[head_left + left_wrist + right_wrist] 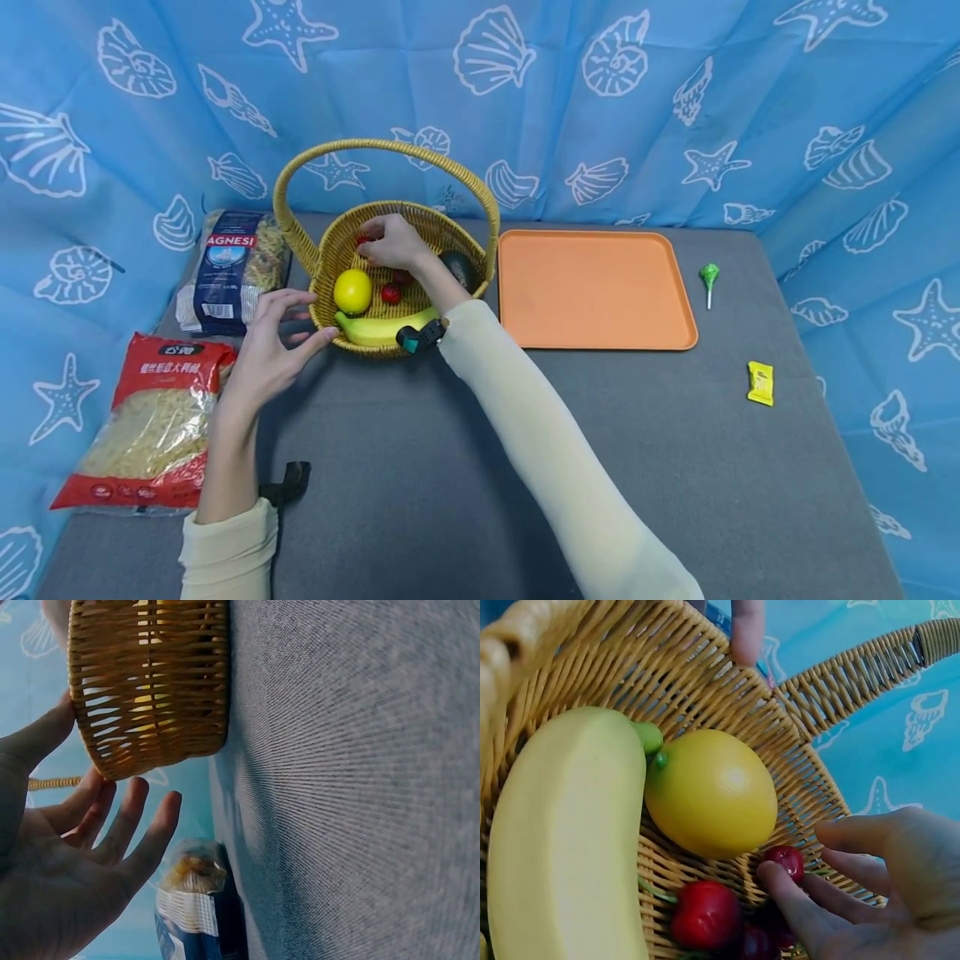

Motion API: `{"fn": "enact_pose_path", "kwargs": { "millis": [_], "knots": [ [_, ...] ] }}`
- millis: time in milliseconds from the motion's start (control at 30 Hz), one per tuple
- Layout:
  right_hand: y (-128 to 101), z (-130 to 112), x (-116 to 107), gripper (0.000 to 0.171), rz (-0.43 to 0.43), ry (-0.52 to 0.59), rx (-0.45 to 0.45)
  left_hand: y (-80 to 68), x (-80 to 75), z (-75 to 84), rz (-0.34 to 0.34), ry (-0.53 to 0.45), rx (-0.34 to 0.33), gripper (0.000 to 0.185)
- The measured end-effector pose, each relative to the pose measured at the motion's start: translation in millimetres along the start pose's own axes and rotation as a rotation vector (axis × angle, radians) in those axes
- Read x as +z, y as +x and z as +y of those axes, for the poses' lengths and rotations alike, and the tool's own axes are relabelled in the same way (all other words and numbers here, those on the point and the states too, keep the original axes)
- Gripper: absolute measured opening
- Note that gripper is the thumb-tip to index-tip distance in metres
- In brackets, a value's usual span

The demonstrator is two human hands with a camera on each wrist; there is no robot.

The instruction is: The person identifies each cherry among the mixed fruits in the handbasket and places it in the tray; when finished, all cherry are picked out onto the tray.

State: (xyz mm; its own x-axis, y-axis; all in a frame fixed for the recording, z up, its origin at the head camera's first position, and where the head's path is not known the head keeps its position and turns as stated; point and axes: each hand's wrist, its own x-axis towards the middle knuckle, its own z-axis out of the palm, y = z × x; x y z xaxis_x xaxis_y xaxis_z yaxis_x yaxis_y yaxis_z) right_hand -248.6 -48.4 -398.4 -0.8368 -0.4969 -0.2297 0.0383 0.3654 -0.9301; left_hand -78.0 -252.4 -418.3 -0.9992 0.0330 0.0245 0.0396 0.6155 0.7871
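Fingers (296, 321) of my left hand (272, 350) spread loosely against the basket (150, 682) wall, holding nothing. Farther in, my right hand (393, 242) touches a small red fruit (786, 861) beside the lemon (711, 793), which only the wrist view shows.

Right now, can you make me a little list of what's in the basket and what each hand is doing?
basket: wicker with a tall handle, on the grey table
inside: lemon, banana, small red fruits, a dark fruit
right hand: reaching into the basket, a fingertip touching a small red fruit
left hand: open, thumb against the basket's outer wall
beside the basket: orange tray, two pasta bags
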Motion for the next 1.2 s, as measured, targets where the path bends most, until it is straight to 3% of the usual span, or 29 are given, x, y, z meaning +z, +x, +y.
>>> {"fn": "enact_pose_path", "kwargs": {
  "millis": [167, 267, 467, 667, 800, 933, 1200],
  "knots": [
    [3.9, -1.5, 3.8, 0.049, -0.069, -0.151, 0.064, 0.0, 0.8, 0.6, 0.006, -0.014, 0.007, 0.059],
    [4.1, -1.4, 5.9, 0.051, -0.123, -0.173, 0.093, -0.7, 0.6, 0.9, 0.011, -0.024, 0.007, 0.058],
    [1.7, -0.9, 11.6, 0.052, -0.175, -0.145, 0.123, -2.1, -0.3, -0.1, 0.012, -0.028, -0.005, 0.058],
    [0.3, -0.2, 17.3, 0.057, -0.170, -0.014, 0.128, -1.9, 0.8, 0.2, 0.009, -0.019, -0.015, 0.059],
    [-0.3, 1.1, 17.5, 0.056, -0.136, 0.059, 0.129, -1.0, 2.6, 0.8, 0.007, -0.032, -0.010, 0.059],
    [-2.1, 3.5, 13.3, 0.050, -0.045, 0.092, 0.104, -0.2, 3.5, 1.1, 0.004, -0.048, -0.007, 0.059],
    [-19.0, 5.1, -2.8, 0.041, 0.030, 0.198, -0.037, -1.4, 1.7, 1.0, 0.006, -0.036, -0.012, 0.059]
  ]
}}
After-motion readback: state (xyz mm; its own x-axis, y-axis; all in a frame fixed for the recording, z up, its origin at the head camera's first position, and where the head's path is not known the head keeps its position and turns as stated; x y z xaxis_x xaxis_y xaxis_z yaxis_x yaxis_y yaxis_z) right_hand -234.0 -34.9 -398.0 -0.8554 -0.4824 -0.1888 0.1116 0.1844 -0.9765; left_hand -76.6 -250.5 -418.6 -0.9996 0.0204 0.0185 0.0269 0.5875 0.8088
